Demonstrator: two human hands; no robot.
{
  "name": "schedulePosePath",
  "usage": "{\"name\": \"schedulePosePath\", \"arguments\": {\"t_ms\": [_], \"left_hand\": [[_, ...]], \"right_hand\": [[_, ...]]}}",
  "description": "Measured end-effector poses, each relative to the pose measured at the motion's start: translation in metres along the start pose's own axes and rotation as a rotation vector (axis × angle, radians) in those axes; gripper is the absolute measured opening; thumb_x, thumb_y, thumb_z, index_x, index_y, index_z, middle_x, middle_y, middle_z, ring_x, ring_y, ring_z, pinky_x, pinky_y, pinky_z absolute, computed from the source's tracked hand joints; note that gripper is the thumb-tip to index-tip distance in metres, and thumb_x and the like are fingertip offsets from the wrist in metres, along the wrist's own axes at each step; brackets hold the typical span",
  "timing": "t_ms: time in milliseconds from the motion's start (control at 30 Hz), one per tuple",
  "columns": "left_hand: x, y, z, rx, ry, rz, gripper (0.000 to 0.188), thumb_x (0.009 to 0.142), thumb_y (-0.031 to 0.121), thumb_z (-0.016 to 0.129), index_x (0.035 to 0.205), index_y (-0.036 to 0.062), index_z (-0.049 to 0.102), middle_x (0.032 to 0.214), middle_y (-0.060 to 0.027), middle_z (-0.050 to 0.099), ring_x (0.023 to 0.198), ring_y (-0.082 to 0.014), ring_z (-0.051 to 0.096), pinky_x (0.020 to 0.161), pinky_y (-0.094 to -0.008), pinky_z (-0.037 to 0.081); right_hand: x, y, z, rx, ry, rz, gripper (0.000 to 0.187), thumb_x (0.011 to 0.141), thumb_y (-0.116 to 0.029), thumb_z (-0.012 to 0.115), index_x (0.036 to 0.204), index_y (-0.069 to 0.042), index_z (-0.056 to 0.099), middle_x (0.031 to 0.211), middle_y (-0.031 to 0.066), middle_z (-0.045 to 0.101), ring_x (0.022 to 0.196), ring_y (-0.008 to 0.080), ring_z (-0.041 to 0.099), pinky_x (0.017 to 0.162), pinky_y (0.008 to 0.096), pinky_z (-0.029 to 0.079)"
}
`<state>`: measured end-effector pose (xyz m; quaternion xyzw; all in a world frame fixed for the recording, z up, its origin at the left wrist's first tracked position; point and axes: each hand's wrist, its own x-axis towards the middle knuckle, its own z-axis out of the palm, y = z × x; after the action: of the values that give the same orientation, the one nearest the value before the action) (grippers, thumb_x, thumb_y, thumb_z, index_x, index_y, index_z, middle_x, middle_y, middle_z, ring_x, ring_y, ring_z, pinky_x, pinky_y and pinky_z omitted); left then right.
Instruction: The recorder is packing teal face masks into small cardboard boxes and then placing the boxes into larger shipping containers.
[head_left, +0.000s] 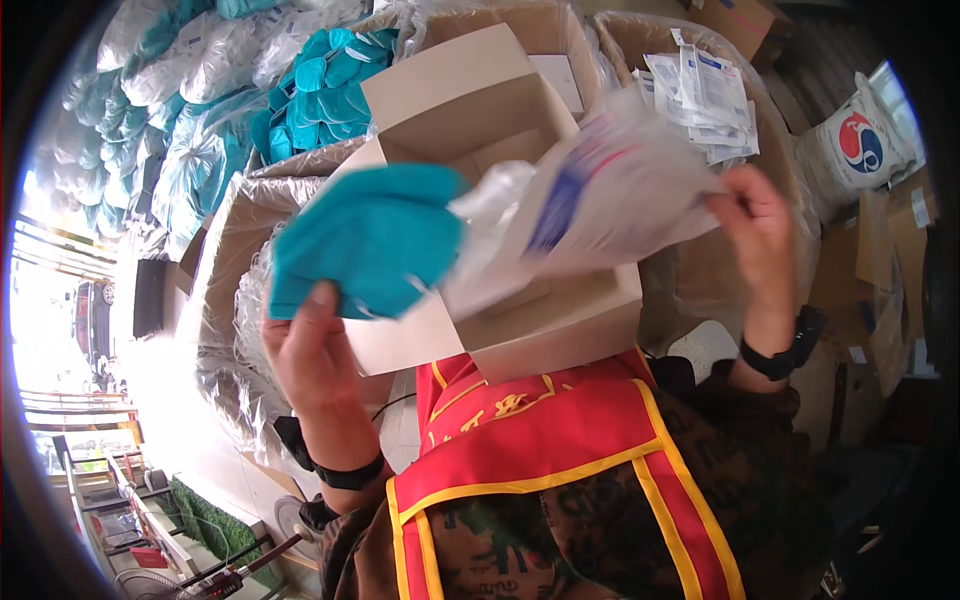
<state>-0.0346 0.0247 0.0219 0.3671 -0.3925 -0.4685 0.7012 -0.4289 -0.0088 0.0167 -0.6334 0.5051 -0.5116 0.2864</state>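
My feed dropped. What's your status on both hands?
Left hand grips teal folded mask. Right hand holds clear plastic pouch, blurred. Open cardboard box beneath. Nothing between them.

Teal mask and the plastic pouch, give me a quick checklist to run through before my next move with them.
1. Left hand has the teal mask gripped: ok, thumb pressed on its lower edge.
2. Right hand has the clear plastic pouch gripped: ok, pinched at its right end.
3. Pouch mouth open toward the mask: cannot tell, that end is blurred.
4. Mask inside the pouch: not ok, it sits beside the pouch's left end.
5. Open cardboard box under the hands has room: ok, the visible inside looks bare.
6. Flaps of the box out of the way: ok, they are folded outward.
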Motion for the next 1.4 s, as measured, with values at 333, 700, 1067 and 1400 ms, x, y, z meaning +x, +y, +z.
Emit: {"name": "schedulePosePath", "arguments": {"t_ms": [333,700,1067,1400], "left_hand": [[0.019,0.001,-0.003,0.092,0.054,0.075,0.025,0.085,-0.005,0.063,0.108,-0.0006,0.054,0.106,-0.0093,0.063,0.098,-0.0154,0.061,0.093,-0.0313,0.048],[0.004,-0.012,0.035,0.171,-0.070,0.053,0.032,0.081,-0.007,0.069,0.107,0.0012,0.053,0.096,-0.0081,0.064,0.087,-0.0150,0.063,0.079,-0.0298,0.053],[0.002,-0.013,-0.019,0.027,0.020,0.115,0.015,0.093,0.012,0.062,0.104,0.0013,0.064,0.098,-0.0047,0.066,0.086,-0.0098,0.059,0.082,-0.0252,0.046],[-0.006,0.008,0.006,-0.453,-0.046,-0.050,0.040,0.102,0.035,0.042,0.113,-0.0003,0.057,0.116,-0.0152,0.060,0.107,-0.0231,0.058,0.093,-0.0379,0.046]], "right_hand": [[0.055,0.143,-0.177,0.192,0.468,0.401,0.023,0.091,-0.020,0.064,0.109,-0.005,0.061,0.088,-0.0010,0.062,0.072,0.0053,0.054,0.063,0.0213,0.044],[0.041,-0.008,0.055,0.080,-0.322,-0.235,0.021,0.089,-0.012,0.065,0.109,-0.005,0.064,0.091,0.0022,0.066,0.080,0.0085,0.061,0.071,0.0248,0.050],[0.015,-0.070,0.114,0.031,-0.736,-0.580,0.019,0.071,-0.002,0.075,0.089,-0.006,0.069,0.099,0.0100,0.062,0.090,0.0266,0.063,0.077,0.0345,0.050],[0.057,-0.083,0.161,-0.128,-0.540,-0.667,0.015,0.076,-0.007,0.072,0.087,-0.001,0.063,0.086,0.0120,0.059,0.074,0.0296,0.059,0.066,0.0363,0.048]]}}
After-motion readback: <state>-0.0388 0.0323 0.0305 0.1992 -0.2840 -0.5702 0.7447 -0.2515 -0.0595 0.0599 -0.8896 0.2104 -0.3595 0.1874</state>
